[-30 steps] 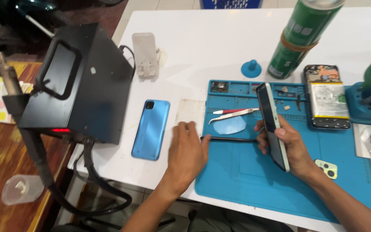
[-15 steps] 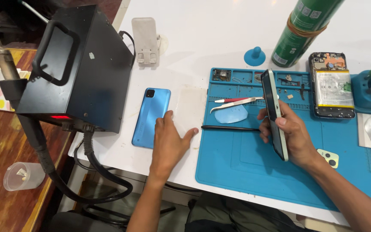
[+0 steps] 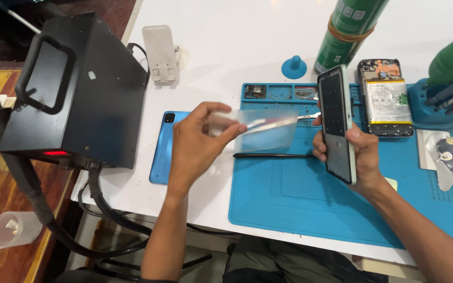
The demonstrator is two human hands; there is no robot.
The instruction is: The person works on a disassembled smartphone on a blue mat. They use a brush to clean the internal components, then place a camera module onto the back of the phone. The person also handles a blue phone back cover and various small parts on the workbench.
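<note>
Left hand (image 3: 195,144) pinching clear rectangular film sheet (image 3: 260,131) above blue silicone mat (image 3: 310,209); right hand (image 3: 355,157) clamped on dark-screened phone (image 3: 336,123). Keep film flat, edges only, square to screen.

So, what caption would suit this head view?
Left hand lifts a clear film; right hand holds a phone upright.

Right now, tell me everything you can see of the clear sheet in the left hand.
The clear sheet is a thin, see-through rectangle, like plastic film or glass, with rounded corners. The left hand pinches its left end between thumb and fingertips and holds it in the air, roughly level, long side running left to right. It hangs over the left edge of the blue work mat, and the mat shows through it. Its right end stops just short of the phone in the right hand; nothing else touches it.
</note>
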